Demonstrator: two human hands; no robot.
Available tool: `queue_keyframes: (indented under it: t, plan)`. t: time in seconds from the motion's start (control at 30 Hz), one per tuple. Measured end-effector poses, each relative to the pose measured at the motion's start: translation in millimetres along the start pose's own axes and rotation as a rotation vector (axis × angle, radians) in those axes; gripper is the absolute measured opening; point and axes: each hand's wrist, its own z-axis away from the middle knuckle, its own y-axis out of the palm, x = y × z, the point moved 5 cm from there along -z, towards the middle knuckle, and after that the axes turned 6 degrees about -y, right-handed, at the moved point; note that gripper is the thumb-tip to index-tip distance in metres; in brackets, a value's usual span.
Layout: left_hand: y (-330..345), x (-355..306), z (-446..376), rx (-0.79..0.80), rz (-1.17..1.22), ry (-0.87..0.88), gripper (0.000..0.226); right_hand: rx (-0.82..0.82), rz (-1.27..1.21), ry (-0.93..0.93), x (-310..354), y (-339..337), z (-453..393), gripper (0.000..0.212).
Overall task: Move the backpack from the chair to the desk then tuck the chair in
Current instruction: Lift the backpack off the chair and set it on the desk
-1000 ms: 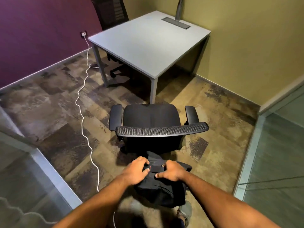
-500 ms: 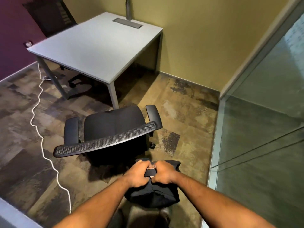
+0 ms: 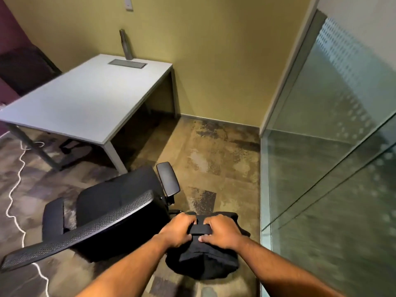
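The black backpack (image 3: 203, 260) hangs in front of me, off the floor, to the right of the chair. My left hand (image 3: 180, 230) and my right hand (image 3: 220, 232) both grip its top handle. The black office chair (image 3: 111, 202) stands to my lower left with its seat bare and its mesh backrest nearest me. The white desk (image 3: 85, 99) stands beyond the chair at the upper left, its top bare apart from a grey cable hatch.
A glass partition (image 3: 330, 168) runs close along my right. A white cable (image 3: 15, 189) snakes over the floor at the left. A second dark chair (image 3: 23, 69) stands behind the desk. Open carpet lies between the desk's right end and the glass.
The view has swung to the right, so chair and desk slid left in the frame. The backpack, held in both hands, has moved from behind the chair to its right side.
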Motion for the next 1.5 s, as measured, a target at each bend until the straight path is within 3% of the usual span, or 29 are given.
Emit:
queue_keyframes:
  t: [0.13,0.27,0.4,0.57,0.7,0.87,1.0,1.13,1.4,1.5]
  plan:
    - [-19.4,-25.3,-32.4,-0.04,-0.056,0.009,0.02,-0.178,0.059,0.027,-28.0,-29.7,-0.2,0.025]
    - [-39.8,-41.0,-68.9,-0.096,-0.138,0.012,0.03,-0.288,0.129,0.058,-55.1,-57.6,-6.9,0.035]
    - [-63.2,-55.3,-111.7,-0.196,-0.203,0.076,0.018,-0.431,0.121,0.08,-81.4,-92.6,-21.8,0.035]
    - [-91.7,-55.0,-175.1,-0.284,-0.265,0.162,0.026,-0.557,0.264,0.062,-111.9,-145.5,-62.2,0.04]
    - [-126.1,-45.7,-234.2,-0.269,-0.296,0.208,0.037,-0.496,0.263,0.126,-144.4,-185.9,-113.1,0.044]
    - [-187.3,-39.6,-301.8,-0.362,-0.131,0.123,0.035,-0.365,0.349,0.181,-175.9,-228.4,-182.5,0.049]
    - [-226.8,-41.1,-349.8,-0.334,-0.333,0.172,0.049,-0.361,0.362,0.183,-197.7,-272.2,-229.5,0.055]
    - [-269.1,-34.6,-398.7,-0.347,-0.368,0.105,0.048,-0.352,0.383,0.14,-218.1,-321.1,-280.9,0.059]
    - [-358.2,-6.1,-497.5,-0.383,-0.349,-0.077,0.047,-0.329,0.419,0.008,-256.3,-407.7,-410.3,0.032]
    - [-392.7,1.6,-528.4,-0.416,-0.359,-0.126,0.038,-0.349,0.354,-0.069,-269.4,-440.5,-458.0,0.027]
